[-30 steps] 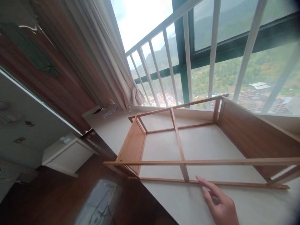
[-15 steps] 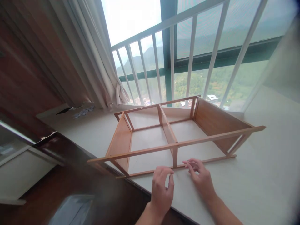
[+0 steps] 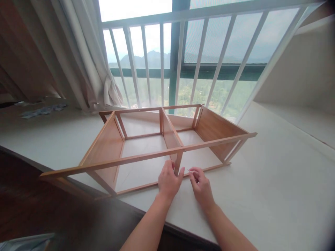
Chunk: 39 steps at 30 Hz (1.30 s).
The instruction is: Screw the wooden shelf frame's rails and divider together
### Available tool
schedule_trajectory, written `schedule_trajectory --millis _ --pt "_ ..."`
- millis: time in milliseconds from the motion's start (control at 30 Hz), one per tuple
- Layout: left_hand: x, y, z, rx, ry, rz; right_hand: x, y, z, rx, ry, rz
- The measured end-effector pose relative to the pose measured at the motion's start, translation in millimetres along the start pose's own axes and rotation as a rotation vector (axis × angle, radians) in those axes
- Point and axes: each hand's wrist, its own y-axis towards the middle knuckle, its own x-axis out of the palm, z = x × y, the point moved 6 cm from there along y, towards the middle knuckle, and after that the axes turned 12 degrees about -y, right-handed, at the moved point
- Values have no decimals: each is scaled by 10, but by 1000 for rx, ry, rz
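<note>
A brown wooden shelf frame [image 3: 146,157] lies on its side on a pale ledge, with a middle board [image 3: 171,129] dividing it. My left hand [image 3: 169,181] is at the short middle upright on the near side, fingers behind it and thumb on its right, closed around it. Just right of that upright, my right hand [image 3: 201,186] is closed in a pinch. Between its fingertips a small, thin, pale pin-like piece [image 3: 188,170] sticks out toward the upright. It is too small to tell its exact kind.
White railing bars [image 3: 162,66] and a window stand behind the frame. A pale curtain [image 3: 86,59] hangs at left. Several small light packets [image 3: 43,111] lie on the ledge [image 3: 264,188] at far left. The ledge's dark front edge drops to the floor at lower left.
My left hand has moved forward from in front of the frame and closed on the middle upright. My right hand has come nearer to it. The view has shifted and levelled.
</note>
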Motion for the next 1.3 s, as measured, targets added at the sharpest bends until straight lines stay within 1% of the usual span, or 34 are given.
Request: schedule_trajectory --millis 67,167,300,400,467,533,567,633,700,767,833,900,1000,1033,1167,1300 --pt "58 12 -1 -64 61 -19 -3 8 -25 -20 24 -12" --pt "84 19 15 -143 145 -49 -1 18 -48 -73 59 -20" --pt "47 29 66 -188 191 -94 58 26 -43 -136 31 -54" --pt "14 34 86 -225 206 -114 44 56 -120 -205 -51 -12" --pt "5 40 93 -233 212 -109 -42 108 -265 -242 -87 65" --pt "4 45 96 -224 213 -93 -181 186 -481 -251 -69 157" --pt "5 47 95 -218 210 -82 -271 229 -603 -243 -35 216" --pt "6 47 87 -212 201 -64 -424 302 -866 -264 61 276" --pt "4 46 78 -207 192 -53 -560 333 -1071 -277 112 328" --pt "2 46 70 -201 195 -48 -693 301 -1161 -262 144 405" --pt "1 49 62 -197 208 -43 -801 228 -1157 -239 166 459" --pt "4 53 50 -196 218 -37 -868 161 -1146 -271 142 436" --pt "19 55 25 -199 225 -31 -908 129 -1191 -381 43 304" --pt "25 54 15 -202 228 -31 -922 141 -1206 -396 7 273" --pt "41 59 -9 -207 243 -30 -966 255 -1235 -351 -91 222" --pt "35 66 -4 -203 244 -20 -968 325 -1311 -341 -82 215"
